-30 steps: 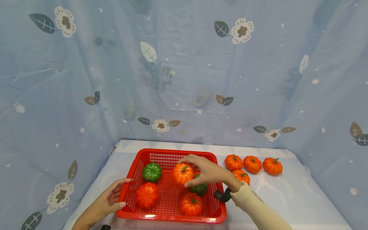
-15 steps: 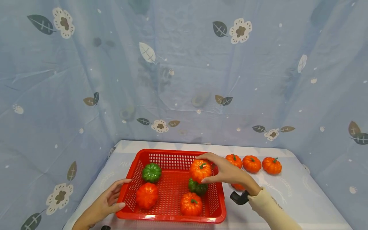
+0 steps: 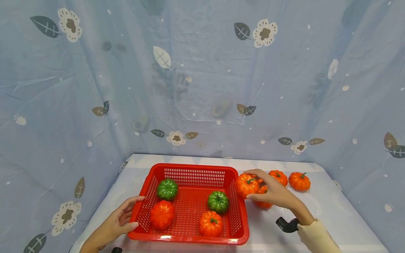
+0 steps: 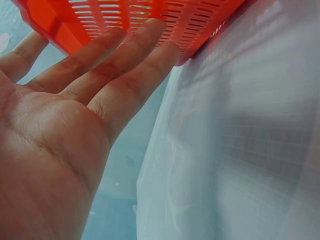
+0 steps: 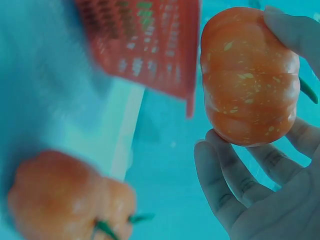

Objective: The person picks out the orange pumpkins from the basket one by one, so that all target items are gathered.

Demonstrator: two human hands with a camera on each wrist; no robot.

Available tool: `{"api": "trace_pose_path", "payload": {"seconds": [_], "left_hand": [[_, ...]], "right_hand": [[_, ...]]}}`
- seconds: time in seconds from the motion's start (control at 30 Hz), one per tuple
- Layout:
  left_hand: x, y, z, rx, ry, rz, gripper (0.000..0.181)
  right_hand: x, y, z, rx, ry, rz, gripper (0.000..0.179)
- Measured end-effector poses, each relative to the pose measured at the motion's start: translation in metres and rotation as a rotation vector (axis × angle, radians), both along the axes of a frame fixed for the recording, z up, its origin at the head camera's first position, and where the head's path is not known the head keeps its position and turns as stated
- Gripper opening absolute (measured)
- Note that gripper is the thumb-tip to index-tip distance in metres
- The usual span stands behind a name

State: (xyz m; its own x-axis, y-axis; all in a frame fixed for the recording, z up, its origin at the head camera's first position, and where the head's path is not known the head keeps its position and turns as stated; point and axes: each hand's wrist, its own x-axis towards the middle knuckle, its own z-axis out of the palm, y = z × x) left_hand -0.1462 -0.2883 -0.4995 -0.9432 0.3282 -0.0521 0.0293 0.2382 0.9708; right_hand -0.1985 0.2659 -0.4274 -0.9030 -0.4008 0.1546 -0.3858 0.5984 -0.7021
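Backdrop: wrinkled blue sheet (image 3: pixel 202 88), flower and leaf print, hangs behind the tabletop's far edge and along both sides.
Tabletop: pale, smooth (image 3: pixel 326 228), faint printed pattern.
Basket: red perforated plastic (image 3: pixel 186 240), rectangular with rounded corners, toward the tabletop's left edge; grid floor, slotted walls.
Left hand: fingers spread and fairly straight (image 3: pixel 118 219), touching basket's left wall; thumb at its near left corner.
Right hand: pinches the held pumpkin (image 3: pixel 246 185) between thumb and fingers (image 3: pixel 273 189); cream sleeve (image 3: pixel 317 235), black curved piece (image 3: pixel 288 225) at the wrist.
Held pumpkin: orange, ribbed, glossy, yellow flecks, green stem; at basket's right rim, near its far right corner. Rim contact: can't tell.
In basket: green pumpkin (image 3: pixel 167 189) at far left, red-orange pumpkin (image 3: pixel 162 214) near left, second green pumpkin (image 3: pixel 218 202) by right wall, orange pumpkin (image 3: pixel 210 224) near right.
Loose: two orange pumpkins (image 3: pixel 299 181) toward tabletop's far right corner.
In the way: right hand and held pumpkin partly hide more orange pumpkins (image 3: pixel 263 204) just right of basket.
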Motion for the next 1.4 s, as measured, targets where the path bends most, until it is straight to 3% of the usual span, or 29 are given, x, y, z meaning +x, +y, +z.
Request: {"api": "trace_pose_path", "payload": {"seconds": [0.37,0.6,0.83,1.13,1.4], "left_hand": [[-0.002,-0.002,-0.001,0.012,0.007,-0.024,0.067],[-0.001,-0.003,-0.002,0.031,0.008,-0.027,0.067],[0.000,-0.003,-0.001,0.018,-0.007,-0.022,0.067],[-0.001,-0.005,-0.002,0.029,-0.009,-0.044,0.066],[-0.001,-0.003,-0.001,0.028,-0.013,-0.015,0.066]], "right_hand": [[0.019,0.052,-0.017,0.030,0.031,-0.193,0.077],[0.029,0.077,-0.026,0.011,-0.040,-0.305,0.079],[0.033,0.102,-0.039,0.005,-0.044,-0.339,0.074],[0.037,0.121,-0.051,-0.059,-0.165,-0.435,0.081],[0.037,0.129,-0.058,-0.066,-0.186,-0.457,0.081]]}}
